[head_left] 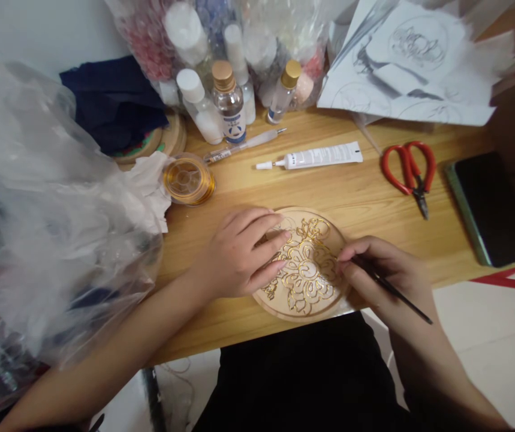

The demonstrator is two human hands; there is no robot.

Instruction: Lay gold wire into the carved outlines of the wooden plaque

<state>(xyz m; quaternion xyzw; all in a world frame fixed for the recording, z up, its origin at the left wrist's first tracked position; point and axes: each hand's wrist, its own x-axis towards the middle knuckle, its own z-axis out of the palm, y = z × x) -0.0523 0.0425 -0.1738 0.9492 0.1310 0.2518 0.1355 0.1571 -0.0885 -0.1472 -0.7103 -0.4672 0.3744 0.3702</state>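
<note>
A round wooden board (303, 316) lies at the table's front edge. It carries a flower design in raised gold wire (310, 270). My left hand (243, 252) rests on the board's left part, palm down, fingers stretched and apart, and holds nothing. At the board's right rim, my right hand (381, 273) pinches a slim black tool (396, 292) between thumb and fingers. The tool slants back over the hand; its working tip is hidden by the fingertips, so I cannot tell its exact kind.
Behind the board lie a spool of gold wire (189, 180), a white glue tube (324, 156), a pen-like tool (248, 145) and red-handled pliers (412, 171). A phone (491, 207) is at right. Bottles (229, 108), printed papers (401, 66) and a plastic bag (59, 240) surround the table.
</note>
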